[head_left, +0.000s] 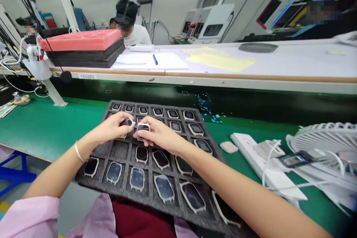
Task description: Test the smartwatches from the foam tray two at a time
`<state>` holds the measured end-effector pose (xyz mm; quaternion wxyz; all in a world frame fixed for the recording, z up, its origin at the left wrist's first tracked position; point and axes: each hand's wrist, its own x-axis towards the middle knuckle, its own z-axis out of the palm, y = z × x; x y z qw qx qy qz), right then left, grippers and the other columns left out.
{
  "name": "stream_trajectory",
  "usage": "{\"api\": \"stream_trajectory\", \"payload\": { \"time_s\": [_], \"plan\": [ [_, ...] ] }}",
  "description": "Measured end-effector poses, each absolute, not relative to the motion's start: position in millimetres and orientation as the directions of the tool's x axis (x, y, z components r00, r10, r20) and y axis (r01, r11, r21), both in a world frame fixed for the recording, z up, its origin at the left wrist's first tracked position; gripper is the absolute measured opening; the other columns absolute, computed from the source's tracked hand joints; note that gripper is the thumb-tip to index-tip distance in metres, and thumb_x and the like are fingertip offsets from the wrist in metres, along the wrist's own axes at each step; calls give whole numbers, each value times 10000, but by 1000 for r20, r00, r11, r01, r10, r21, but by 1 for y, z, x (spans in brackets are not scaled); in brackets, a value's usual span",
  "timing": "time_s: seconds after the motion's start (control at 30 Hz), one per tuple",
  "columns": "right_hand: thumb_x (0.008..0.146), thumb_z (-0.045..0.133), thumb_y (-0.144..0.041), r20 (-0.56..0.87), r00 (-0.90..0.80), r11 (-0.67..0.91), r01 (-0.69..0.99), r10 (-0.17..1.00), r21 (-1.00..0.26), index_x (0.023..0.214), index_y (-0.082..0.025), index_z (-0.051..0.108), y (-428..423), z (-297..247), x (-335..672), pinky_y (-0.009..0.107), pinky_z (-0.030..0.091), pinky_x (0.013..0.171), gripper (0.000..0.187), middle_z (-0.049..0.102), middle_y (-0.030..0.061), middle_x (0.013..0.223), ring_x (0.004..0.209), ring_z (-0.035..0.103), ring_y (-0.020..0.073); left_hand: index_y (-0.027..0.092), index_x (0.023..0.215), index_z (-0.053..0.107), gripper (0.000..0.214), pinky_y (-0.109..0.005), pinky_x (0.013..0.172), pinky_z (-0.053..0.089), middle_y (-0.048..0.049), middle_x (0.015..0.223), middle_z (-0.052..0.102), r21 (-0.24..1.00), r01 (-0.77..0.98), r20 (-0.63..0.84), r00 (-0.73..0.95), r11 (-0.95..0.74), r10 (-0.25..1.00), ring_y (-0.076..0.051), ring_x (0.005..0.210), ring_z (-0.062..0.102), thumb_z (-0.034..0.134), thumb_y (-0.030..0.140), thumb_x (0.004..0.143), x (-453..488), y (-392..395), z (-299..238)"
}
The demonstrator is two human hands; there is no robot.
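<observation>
A dark foam tray (pixel 119 149) with square compartments lies before me, its near edge at my lap. Watch cases (pixel 137 178) with dark screens and pale frames sit in many of its compartments. Above the tray's left middle, my left hand (pixel 118 125) pinches one watch case (pixel 127 122) between thumb and fingers. Close beside it on the right, my right hand (pixel 156 132) grips another watch case (pixel 143 128), screen facing me. The two held cases are near each other but look apart. My right forearm hides part of the tray's right side.
On the green bench stand a power strip (pixel 267 167) and a white fan (pixel 323 145) at right. A raised shelf (pixel 173 74) crosses behind, bearing red foam (pixel 83 40) on black foam, papers and a blue pen (pixel 155 59). Several people are beyond it.
</observation>
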<state>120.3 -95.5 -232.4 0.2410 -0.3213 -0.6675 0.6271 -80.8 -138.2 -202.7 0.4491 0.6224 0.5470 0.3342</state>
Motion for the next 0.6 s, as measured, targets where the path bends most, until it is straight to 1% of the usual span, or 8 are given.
{"api": "stream_trajectory", "payload": {
  "time_s": [0.03,0.07,0.13,0.2,0.3,0.37,0.47,0.6],
  "plan": [
    [828,712,-331,-107,-632,-84,66,768,-994,929,-200,539,-90,-235,128,218,375,470,239,746,43,891,515,540,87,163,1113,586,363,-231,503,375,33,756,570,940,341,-86,176,21,981,-91,548,475,643,286,776,-71,-126,-204],
    [822,735,-368,-127,-579,-161,-8,806,-987,951,-190,577,-84,-238,134,219,380,468,271,746,52,922,506,526,75,156,1083,608,326,-237,534,397,21,776,588,948,317,-80,172,21,982,-96,582,505,644,270,779,-61,-114,-206],
    [808,769,-381,-153,-522,-271,-158,839,-949,1033,-191,645,-77,-246,145,250,471,535,319,740,70,998,597,607,102,146,1009,638,264,-270,687,480,-16,859,650,943,331,-33,168,-25,985,-136,749,604,677,199,753,-47,-96,-211],
    [792,801,-351,-150,-513,-316,-252,845,-915,1093,-205,678,-75,-255,152,297,553,659,356,729,63,992,726,685,149,146,994,644,250,-315,830,498,-45,956,687,938,345,-9,149,-43,989,-171,887,635,671,144,746,-38,-88,-219],
    [783,836,-326,-144,-531,-338,-288,835,-896,1166,-216,680,-78,-262,158,343,586,811,428,713,39,947,820,721,170,161,1035,617,262,-358,915,484,-66,1043,688,921,382,33,113,-74,993,-204,977,631,655,162,776,-34,-91,-232],
    [771,858,-326,-143,-542,-350,-301,828,-887,1206,-221,662,-80,-263,161,341,590,822,488,706,26,941,813,725,162,179,1038,586,255,-365,914,481,-61,1041,677,887,440,108,98,-140,989,-210,974,626,650,205,792,-36,-98,-238],
    [753,880,-332,-133,-565,-371,-330,814,-868,1217,-226,644,-81,-260,162,296,588,756,532,703,15,943,769,721,141,196,1050,554,253,-350,858,486,-41,1011,664,844,490,192,104,-218,976,-196,912,620,618,229,808,-41,-106,-241],
    [746,887,-332,-113,-594,-375,-339,796,-862,1196,-228,636,-82,-258,162,287,586,730,526,714,21,971,749,721,136,215,1075,551,263,-304,691,468,-2,896,645,827,521,175,121,-212,977,-164,745,583,589,221,815,-42,-109,-243]
  ]
}}
